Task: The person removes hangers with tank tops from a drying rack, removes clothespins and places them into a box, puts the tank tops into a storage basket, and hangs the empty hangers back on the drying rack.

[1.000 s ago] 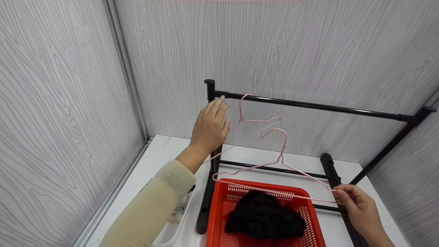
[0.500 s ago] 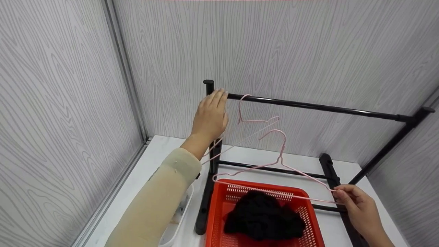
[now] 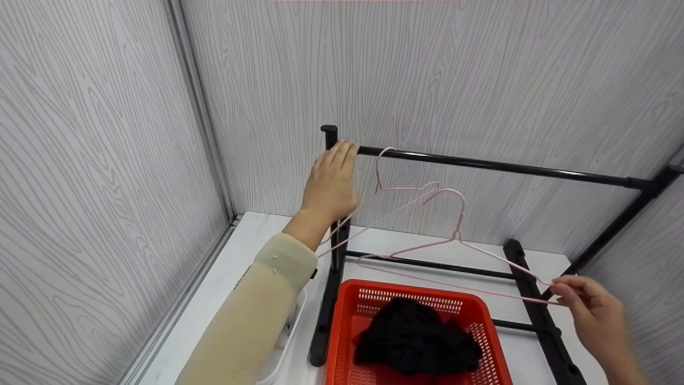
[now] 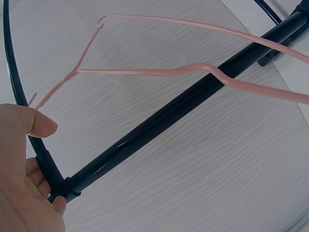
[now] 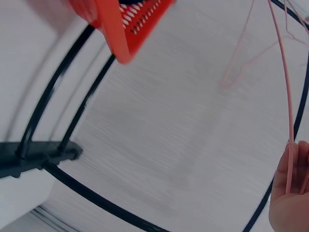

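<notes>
My right hand (image 3: pixel 590 310) pinches one end of a thin pink clothes hanger (image 3: pixel 422 246), held over the red basket with its hook up and to the left. In the right wrist view, the hanger's pink wire (image 5: pixel 285 72) runs into my curled fingers (image 5: pixel 301 154). My left hand (image 3: pixel 331 182) grips the left end of the black clothes rack's top bar (image 3: pixel 481 163). The left wrist view shows its thumb (image 4: pixel 44 123) on one side of the bar and curled fingertips by the corner joint. Just right of that hand, a second pink hanger (image 3: pixel 409 188) hangs from the bar.
Below the held hanger stands a red basket (image 3: pixel 342 321) with a bunched black cloth (image 3: pixel 417 339) in it. A white container (image 3: pixel 291 342) lies partly hidden behind the left sleeve. Rack feet (image 3: pixel 323 321) and low crossbars stand on the white surface, with grey wood-patterned walls around.
My left hand has moved up onto the end of the bar and closed on it. My right hand has carried its hanger slightly right and up.
</notes>
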The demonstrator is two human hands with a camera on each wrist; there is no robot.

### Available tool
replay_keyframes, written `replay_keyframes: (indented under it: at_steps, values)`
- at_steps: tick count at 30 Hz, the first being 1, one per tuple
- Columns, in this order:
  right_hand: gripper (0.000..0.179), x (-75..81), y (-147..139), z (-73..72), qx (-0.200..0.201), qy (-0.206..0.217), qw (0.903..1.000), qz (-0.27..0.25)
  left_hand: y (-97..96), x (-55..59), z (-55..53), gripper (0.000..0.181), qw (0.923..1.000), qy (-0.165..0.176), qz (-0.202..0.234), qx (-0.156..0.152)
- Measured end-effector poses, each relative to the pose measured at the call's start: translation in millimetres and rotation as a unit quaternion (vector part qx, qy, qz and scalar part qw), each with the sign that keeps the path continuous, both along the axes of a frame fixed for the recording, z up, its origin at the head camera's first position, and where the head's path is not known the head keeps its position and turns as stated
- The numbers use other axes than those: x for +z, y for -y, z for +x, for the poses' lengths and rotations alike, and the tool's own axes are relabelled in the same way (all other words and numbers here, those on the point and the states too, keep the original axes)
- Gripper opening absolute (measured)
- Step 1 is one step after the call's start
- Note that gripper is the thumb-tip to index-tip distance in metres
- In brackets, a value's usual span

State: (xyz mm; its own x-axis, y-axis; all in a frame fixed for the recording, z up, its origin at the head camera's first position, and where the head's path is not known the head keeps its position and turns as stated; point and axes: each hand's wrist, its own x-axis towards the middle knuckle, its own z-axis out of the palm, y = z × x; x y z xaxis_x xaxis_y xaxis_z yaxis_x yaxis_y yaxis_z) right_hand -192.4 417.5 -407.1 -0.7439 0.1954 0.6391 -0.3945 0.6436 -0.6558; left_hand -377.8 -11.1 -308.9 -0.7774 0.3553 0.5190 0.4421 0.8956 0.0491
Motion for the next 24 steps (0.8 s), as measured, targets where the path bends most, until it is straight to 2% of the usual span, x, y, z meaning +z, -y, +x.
replay_keyframes:
  at_steps: [4,7,11,24]
  values:
    - [0.008,14.3,-8.0,3.7,-0.064,-0.001,0.9979,0.010,-2.7,1.3,0.9,0.074,1.0000,0.004,0.002,-0.002]
    - [0.009,22.4,-11.0,4.1,-0.105,-0.001,0.9938,0.036,-3.7,2.4,0.6,0.076,1.0000,0.005,-0.006,0.002]
    - [0.009,31.1,-11.0,0.3,-0.130,-0.005,0.9898,0.058,-2.8,2.3,-0.8,0.080,0.9999,0.007,-0.010,0.007]
    - [0.017,51.9,-6.2,-12.8,-0.201,-0.023,0.9763,0.076,0.1,-0.9,-1.8,0.085,0.9998,0.019,-0.007,0.007]
